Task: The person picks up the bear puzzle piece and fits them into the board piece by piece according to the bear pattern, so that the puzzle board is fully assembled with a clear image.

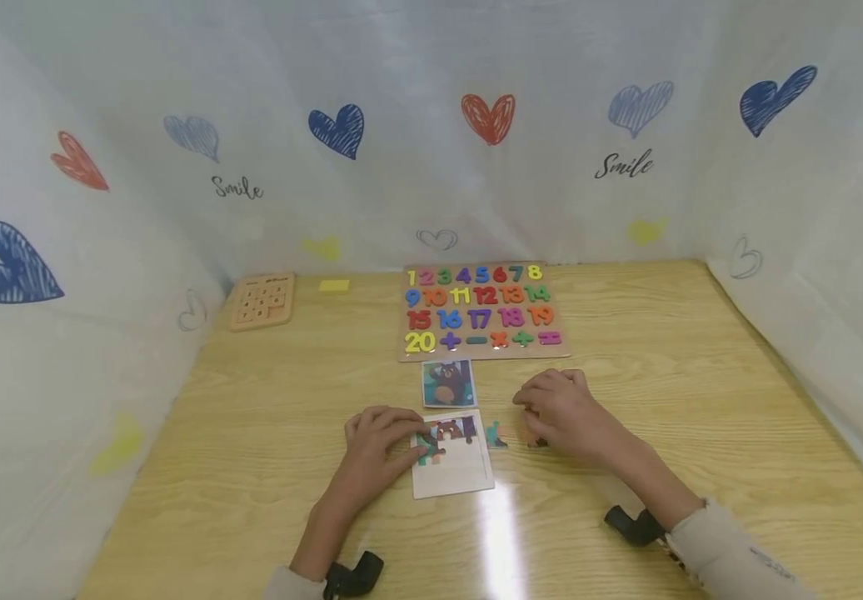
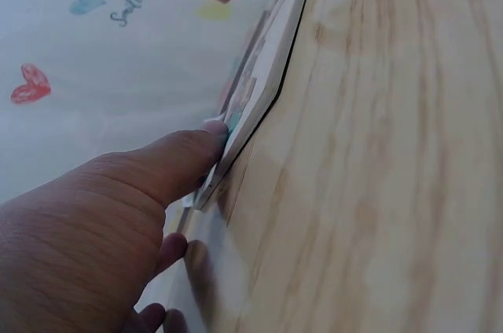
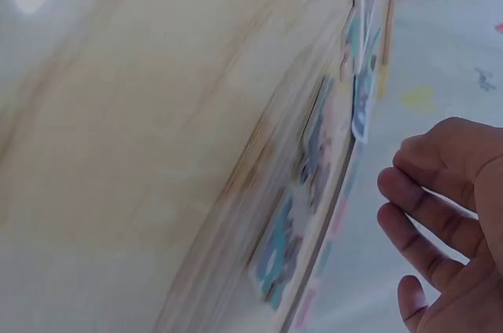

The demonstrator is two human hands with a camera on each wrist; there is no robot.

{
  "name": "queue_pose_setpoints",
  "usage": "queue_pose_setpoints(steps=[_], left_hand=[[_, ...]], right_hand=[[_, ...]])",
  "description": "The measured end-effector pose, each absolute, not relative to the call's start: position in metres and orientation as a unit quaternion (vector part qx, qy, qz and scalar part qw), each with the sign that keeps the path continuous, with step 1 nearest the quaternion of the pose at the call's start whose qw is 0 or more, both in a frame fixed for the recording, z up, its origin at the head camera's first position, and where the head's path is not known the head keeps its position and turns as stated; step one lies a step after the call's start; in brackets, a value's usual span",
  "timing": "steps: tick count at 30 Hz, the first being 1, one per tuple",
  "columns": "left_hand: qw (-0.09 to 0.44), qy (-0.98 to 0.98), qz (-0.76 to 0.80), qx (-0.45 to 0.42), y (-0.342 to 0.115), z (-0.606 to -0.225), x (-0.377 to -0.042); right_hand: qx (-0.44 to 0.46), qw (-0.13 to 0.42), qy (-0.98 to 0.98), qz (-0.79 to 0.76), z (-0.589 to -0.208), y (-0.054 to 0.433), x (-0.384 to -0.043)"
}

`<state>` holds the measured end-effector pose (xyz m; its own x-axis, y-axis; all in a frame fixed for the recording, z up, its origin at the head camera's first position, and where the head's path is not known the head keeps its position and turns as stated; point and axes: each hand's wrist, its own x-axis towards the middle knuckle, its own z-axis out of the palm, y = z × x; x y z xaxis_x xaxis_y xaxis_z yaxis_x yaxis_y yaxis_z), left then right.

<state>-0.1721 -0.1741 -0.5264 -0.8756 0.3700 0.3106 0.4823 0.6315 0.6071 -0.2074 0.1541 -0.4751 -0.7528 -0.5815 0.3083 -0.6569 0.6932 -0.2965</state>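
Note:
A white jigsaw tray point(image 1: 454, 479) lies on the table, its upper part filled with pieces showing a bear's face. My left hand point(image 1: 375, 454) rests at the tray's left side, thumb and fingertips touching the edge and the placed pieces. In the left wrist view the thumb point(image 2: 185, 156) presses on the rim. To the right of the tray lies a loose teal puzzle piece point(image 1: 496, 435). My right hand point(image 1: 562, 412) hovers over more loose puzzle pieces point(image 3: 279, 258), partly hidden from the head view. Its fingers are loosely bent, with nothing visible between them.
A bear picture card point(image 1: 448, 385) lies just beyond the tray. Behind it is a wooden number board point(image 1: 486, 350) with coloured numerals. A small wooden number-tile puzzle point(image 1: 262, 302) and a yellow block point(image 1: 334, 287) sit at the back left. Printed curtains point(image 1: 401, 192) enclose the table.

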Motion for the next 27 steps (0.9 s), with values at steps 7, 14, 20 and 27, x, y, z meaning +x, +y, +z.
queue_pose_setpoints(steps=[7, 14, 20, 27], left_hand=[[0.077, -0.9, -0.359, -0.235, -0.174, -0.528, -0.173], [0.085, -0.898, -0.36, -0.237, -0.173, -0.527, -0.172], [0.078, -0.899, -0.361, -0.234, -0.173, -0.527, -0.172], [0.079, -0.902, -0.355, -0.232, -0.174, -0.526, -0.172]], right_hand=[[0.324, 0.099, -0.919, 0.199, -0.482, 0.171, -0.214], [0.32, 0.084, -0.924, 0.19, -0.488, 0.176, -0.219], [0.315, 0.071, -0.929, 0.181, -0.491, 0.177, -0.222], [0.33, 0.075, -0.923, 0.182, -0.491, 0.173, -0.227]])
